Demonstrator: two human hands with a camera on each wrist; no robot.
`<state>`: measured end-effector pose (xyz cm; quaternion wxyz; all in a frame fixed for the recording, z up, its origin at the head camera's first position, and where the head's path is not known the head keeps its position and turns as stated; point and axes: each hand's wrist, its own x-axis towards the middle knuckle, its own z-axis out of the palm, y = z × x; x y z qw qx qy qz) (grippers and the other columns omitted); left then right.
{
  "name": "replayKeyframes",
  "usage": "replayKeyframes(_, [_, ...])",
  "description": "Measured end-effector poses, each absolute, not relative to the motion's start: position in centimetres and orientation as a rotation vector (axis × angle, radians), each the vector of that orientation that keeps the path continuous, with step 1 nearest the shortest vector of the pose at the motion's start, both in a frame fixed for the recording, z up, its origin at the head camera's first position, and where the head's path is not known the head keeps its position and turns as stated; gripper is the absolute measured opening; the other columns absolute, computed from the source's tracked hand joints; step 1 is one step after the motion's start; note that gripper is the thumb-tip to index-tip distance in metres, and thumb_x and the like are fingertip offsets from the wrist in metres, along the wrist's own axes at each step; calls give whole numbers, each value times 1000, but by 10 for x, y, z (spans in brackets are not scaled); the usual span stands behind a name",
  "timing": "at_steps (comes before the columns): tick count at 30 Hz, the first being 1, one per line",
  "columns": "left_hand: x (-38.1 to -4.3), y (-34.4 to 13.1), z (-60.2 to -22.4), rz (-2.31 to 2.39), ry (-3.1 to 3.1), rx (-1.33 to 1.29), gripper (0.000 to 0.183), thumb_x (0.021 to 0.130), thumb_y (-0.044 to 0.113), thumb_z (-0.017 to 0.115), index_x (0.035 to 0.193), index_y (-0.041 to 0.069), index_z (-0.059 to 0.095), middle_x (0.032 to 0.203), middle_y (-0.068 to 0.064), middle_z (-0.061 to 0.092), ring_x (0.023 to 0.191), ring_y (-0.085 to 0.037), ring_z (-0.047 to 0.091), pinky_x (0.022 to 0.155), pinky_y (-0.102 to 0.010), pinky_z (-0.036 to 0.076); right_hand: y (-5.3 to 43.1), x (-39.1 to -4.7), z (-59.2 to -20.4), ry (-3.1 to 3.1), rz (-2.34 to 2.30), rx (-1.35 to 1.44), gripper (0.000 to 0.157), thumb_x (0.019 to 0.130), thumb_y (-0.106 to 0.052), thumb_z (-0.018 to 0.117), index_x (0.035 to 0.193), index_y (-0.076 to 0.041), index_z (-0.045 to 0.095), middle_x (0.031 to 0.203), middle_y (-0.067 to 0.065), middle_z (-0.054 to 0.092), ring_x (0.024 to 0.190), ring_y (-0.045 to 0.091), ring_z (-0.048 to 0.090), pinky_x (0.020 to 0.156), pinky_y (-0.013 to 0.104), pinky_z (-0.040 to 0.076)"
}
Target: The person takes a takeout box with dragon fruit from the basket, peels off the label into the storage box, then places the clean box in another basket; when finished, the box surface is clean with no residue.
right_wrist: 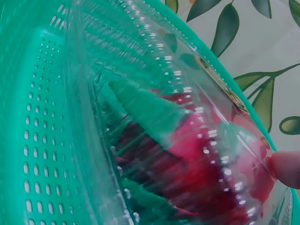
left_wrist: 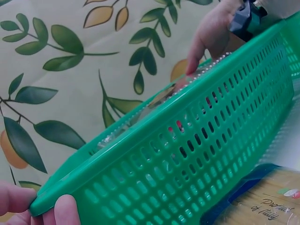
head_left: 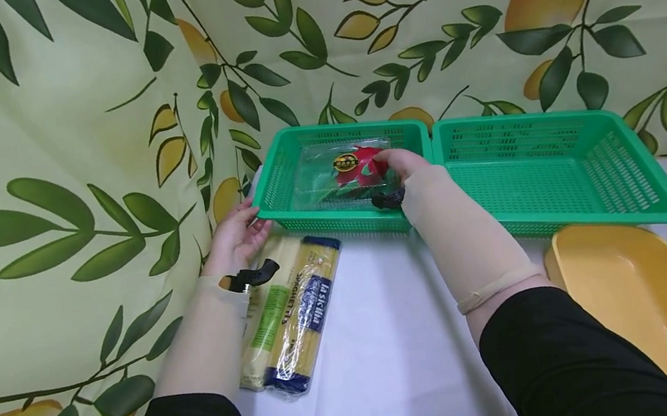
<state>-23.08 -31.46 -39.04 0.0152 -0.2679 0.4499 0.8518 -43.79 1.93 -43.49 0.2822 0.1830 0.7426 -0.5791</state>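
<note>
A green basket (head_left: 344,219) with slotted sides stands toward the back of the table. My left hand (head_left: 237,237) pinches its rim at the left corner between thumb and fingers. Inside lies a clear plastic box (head_left: 312,181) holding a dragon fruit (head_left: 366,168), red with green scales. A black and gold sticker (head_left: 345,163) marks the box lid. My right hand (head_left: 409,163) reaches into the basket and holds the right side of the box. One fingertip (right_wrist: 286,168) presses the box edge in the right wrist view; the other fingers are hidden there.
A pack of spaghetti (head_left: 306,311) and a pale noodle pack (head_left: 272,319) with a green label lie before the basket, below my left hand. To the right stands a second green basket (head_left: 565,168), and a yellow tray (head_left: 641,300) sits in front of it.
</note>
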Motion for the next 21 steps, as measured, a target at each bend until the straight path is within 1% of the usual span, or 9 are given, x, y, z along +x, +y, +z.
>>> replayKeyframes(3, [-231,-315,-391,2634,1420,-829,22,114,4,55,127,20,62,121,-5,53,92,-13,60,79,-20,61,22,-444,-442,1993,-1540,489,110,89,-56,89,174,-20,28,181,8,28,164,38,27,127,60,42])
replayKeyframes(6, [-231,-315,-391,2633,1422,-833,22,114,3,54,126,20,63,120,-4,54,92,-13,60,79,-20,61,21,-429,-428,1993,-1554,482,114,89,-56,89,175,-18,24,181,10,28,164,37,27,127,58,42])
replayKeyframes(7, [-230,-315,-391,2629,1432,-834,21,114,4,54,125,20,62,120,-4,54,91,-13,61,79,-20,61,21,-421,-421,1976,-1584,485,111,91,-53,88,175,-19,24,181,9,28,164,37,27,128,57,41])
replayKeyframes(10, [-231,-315,-390,2638,1406,-834,20,114,3,54,123,19,63,117,-4,56,89,-13,62,77,-21,62,19,-391,-395,1924,-1665,421,102,100,-46,81,176,-16,20,183,11,22,166,38,22,131,53,38])
replayKeyframes(12, [-231,-315,-389,2639,1401,-831,19,114,3,54,122,19,62,115,-4,56,87,-13,63,76,-21,62,18,-373,-379,1881,-1719,368,94,104,-42,76,176,-14,21,184,11,19,168,38,21,131,50,39])
replayKeyframes(14, [-231,-315,-389,2641,1388,-829,19,114,3,53,122,19,62,116,-4,56,86,-13,63,75,-21,62,18,-358,-365,1844,-1751,303,85,108,-37,71,175,-11,25,185,11,17,168,39,19,132,50,38])
replayKeyframes(17, [-230,-315,-389,2641,1395,-838,20,115,4,53,125,19,61,118,-4,55,87,-13,62,76,-21,61,17,-350,-356,1814,-1783,262,77,109,-34,69,173,-11,32,185,8,17,169,39,18,132,52,38])
replayKeyframes(19, [-230,-315,-389,2643,1390,-843,20,115,4,53,126,19,61,118,-4,54,88,-13,61,76,-21,61,17,-350,-357,1800,-1802,248,76,109,-33,70,172,-11,34,185,8,17,169,39,16,133,53,36])
replayKeyframes(21, [-230,-315,-388,2644,1393,-845,21,114,3,53,127,19,61,118,-4,53,88,-12,60,75,-21,60,17,-353,-361,1793,-1823,249,79,108,-34,72,172,-11,33,185,7,18,169,39,17,132,53,37])
